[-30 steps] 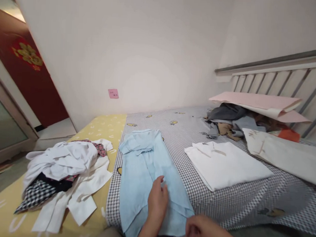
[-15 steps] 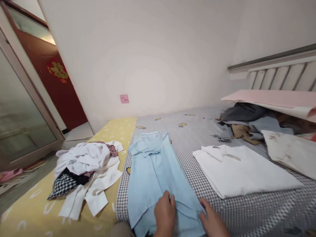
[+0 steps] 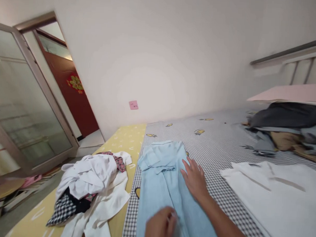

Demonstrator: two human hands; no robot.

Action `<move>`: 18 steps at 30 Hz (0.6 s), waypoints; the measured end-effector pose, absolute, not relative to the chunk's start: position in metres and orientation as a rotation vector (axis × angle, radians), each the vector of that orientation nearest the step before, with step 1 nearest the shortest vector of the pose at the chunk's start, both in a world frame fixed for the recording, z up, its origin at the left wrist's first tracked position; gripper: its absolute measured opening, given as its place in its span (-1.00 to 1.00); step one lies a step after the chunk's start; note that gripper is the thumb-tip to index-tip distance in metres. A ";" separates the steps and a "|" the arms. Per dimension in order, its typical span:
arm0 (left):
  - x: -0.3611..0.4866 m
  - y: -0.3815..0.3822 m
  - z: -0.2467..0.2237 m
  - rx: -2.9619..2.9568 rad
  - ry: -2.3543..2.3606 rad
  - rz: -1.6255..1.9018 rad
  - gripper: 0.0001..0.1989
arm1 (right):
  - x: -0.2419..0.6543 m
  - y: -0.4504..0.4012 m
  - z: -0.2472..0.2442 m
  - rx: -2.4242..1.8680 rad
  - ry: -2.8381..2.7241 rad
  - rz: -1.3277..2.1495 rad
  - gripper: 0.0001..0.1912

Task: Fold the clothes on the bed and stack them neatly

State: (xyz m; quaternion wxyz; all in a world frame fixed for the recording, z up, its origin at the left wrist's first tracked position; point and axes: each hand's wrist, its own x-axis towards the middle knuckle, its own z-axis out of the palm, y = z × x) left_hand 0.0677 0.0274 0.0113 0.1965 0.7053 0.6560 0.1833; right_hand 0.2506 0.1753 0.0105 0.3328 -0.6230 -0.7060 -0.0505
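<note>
A light blue garment (image 3: 157, 188) lies lengthwise on the checked bedding (image 3: 211, 148), a short sleeve folded across its upper part. My right hand (image 3: 195, 177) rests at its upper right edge, fingers spread. Over the garment's lower part is my left hand (image 3: 160, 225), its fingers curled together and slightly blurred; what they hold, if anything, is hidden. To the right lies a folded white garment (image 3: 282, 197) with a collar.
On the yellow bedding (image 3: 115, 137) at the left sits a heap of white and patterned clothes (image 3: 92, 178). Dark and brown clothes (image 3: 288, 120) lie under a pink sheet (image 3: 292, 93) at the right. A glass door (image 3: 30, 102) stands far left.
My right hand has moved from the garment's lower right edge up to its upper right edge and opened. My left hand stays over the lower part. The view has shifted left.
</note>
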 end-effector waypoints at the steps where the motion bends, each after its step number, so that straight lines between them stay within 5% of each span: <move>1: 0.046 0.043 0.021 2.038 1.922 0.641 -0.62 | 0.245 0.188 -0.003 -1.645 -1.917 -0.094 -0.47; 6: -0.041 0.137 0.044 2.450 2.292 0.502 -0.40 | 0.247 0.213 -0.071 -1.687 -2.112 0.030 -0.46; 11: -0.055 0.225 0.030 2.275 2.342 0.347 -0.22 | 0.251 0.211 -0.075 -1.687 -2.122 0.073 -0.42; 13: -0.056 0.248 0.022 2.130 2.333 0.391 -0.32 | 0.251 0.211 -0.071 -1.684 -2.129 0.094 -0.40; 16: -0.075 0.269 0.020 2.016 2.327 0.559 -0.76 | 0.251 0.212 -0.071 -1.672 -2.126 0.100 -0.38; 18: -0.098 0.275 0.028 1.863 2.399 0.776 -0.75 | 0.251 0.213 -0.074 -1.670 -2.110 0.093 -0.38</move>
